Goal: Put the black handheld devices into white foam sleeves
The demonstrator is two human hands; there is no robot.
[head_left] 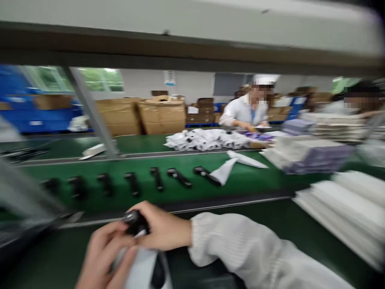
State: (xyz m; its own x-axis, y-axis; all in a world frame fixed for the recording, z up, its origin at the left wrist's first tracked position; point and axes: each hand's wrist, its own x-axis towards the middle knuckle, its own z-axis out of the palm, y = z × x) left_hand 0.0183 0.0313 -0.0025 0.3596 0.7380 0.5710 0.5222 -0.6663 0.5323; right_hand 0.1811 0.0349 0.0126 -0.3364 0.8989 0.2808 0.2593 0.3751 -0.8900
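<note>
My right hand [162,228], in a white sleeve, is closed around the head of a black device [136,223] above the dark green work surface. My left hand [106,257] is at the lower left, its fingers closed on a white wrapper [141,269] just below the device and touching it. Part of the wrapper and of the left hand is cut off by the lower edge. Beyond my hands, several similar black devices [157,178] lie in a row on the green belt [240,192]. The rightmost one has a white wrapper [224,171] at its end.
Stacks of white sheets [345,212] lie at the right. A pile of white wrapped items [207,139] rests on the far belt, with a person in white [246,108] behind it. Metal posts [93,114] and a low overhead beam [192,36] frame the station.
</note>
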